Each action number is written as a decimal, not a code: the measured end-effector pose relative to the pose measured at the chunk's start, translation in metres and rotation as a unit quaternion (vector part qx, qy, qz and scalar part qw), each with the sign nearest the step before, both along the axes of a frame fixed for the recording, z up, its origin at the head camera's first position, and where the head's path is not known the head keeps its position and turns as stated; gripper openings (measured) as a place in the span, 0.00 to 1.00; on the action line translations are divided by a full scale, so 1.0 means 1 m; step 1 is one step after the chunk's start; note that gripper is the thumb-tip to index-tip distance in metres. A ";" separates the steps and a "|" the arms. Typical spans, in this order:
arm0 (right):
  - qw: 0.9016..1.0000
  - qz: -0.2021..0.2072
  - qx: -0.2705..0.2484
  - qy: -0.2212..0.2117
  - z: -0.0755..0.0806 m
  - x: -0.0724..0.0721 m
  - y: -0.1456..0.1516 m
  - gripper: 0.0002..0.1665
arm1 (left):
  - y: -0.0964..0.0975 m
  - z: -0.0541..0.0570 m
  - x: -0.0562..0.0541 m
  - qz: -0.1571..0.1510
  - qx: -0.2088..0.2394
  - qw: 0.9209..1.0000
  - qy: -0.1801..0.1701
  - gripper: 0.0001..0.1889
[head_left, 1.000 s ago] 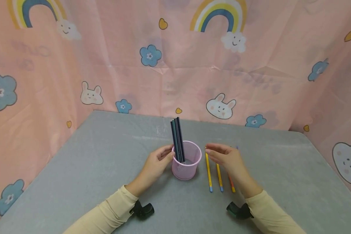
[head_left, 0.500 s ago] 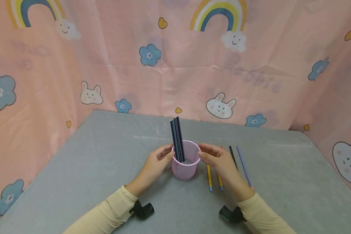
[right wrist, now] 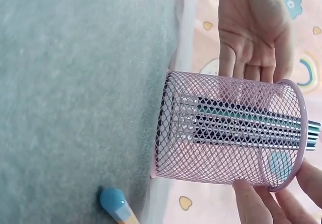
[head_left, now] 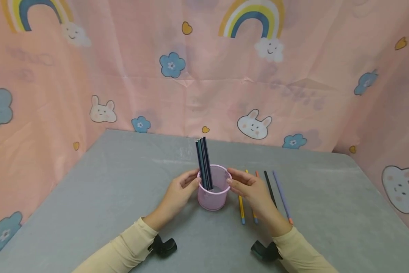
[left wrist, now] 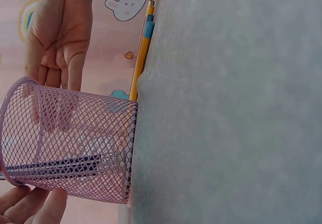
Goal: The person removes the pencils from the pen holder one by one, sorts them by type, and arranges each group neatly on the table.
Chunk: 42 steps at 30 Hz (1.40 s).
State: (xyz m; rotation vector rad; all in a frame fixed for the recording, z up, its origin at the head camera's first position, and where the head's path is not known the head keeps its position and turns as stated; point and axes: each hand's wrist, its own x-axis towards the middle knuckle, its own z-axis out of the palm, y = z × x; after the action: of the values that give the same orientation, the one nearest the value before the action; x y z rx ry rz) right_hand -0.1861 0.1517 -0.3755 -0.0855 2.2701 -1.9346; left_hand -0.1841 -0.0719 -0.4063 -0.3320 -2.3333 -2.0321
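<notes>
A pink mesh pen holder [head_left: 212, 201] stands upright on the grey table, between both hands. Inside it a bundle of several dark pencils [head_left: 204, 163] leans to the left, their sparkly ends [right wrist: 187, 118] down at the base. My left hand [head_left: 177, 194] holds the holder's left side, thumb at the front of the rim and fingers behind. On the opposite side my right hand [head_left: 255, 194] grips the rim the same way. Through the mesh, fingers [left wrist: 64, 108] of the right hand show against the wall in the left wrist view.
Right of the holder lie loose pencils: a yellow one [head_left: 242, 213] with a blue end, a similar one [head_left: 255, 217] partly under the right hand, a black one [head_left: 268, 185] and a purple one [head_left: 281, 194]. A pink printed curtain [head_left: 204, 94] hangs behind the table [head_left: 139, 163].
My right hand has moved left from over the loose pencils to the holder's rim and taken hold of it. The left hand has stayed on the holder.
</notes>
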 end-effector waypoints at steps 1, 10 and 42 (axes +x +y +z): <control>1.000 0.001 0.003 0.002 0.000 0.000 0.000 0.28 | 0.000 0.001 0.000 0.002 -0.002 1.000 0.003 0.22; 1.000 -0.002 0.021 0.008 -0.001 -0.001 0.002 0.28 | 0.002 0.001 -0.002 -0.003 -0.001 1.000 0.004 0.22; 1.000 0.001 0.020 0.014 -0.004 0.001 0.002 0.27 | -0.001 0.023 -0.005 0.007 0.016 1.000 -0.012 0.29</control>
State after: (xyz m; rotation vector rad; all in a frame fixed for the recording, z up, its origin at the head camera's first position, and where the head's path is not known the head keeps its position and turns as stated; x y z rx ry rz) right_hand -0.1851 0.1532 -0.3799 -0.1095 2.3237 -1.8992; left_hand -0.1894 -0.0729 -0.3835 -0.2915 -2.3071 -2.0767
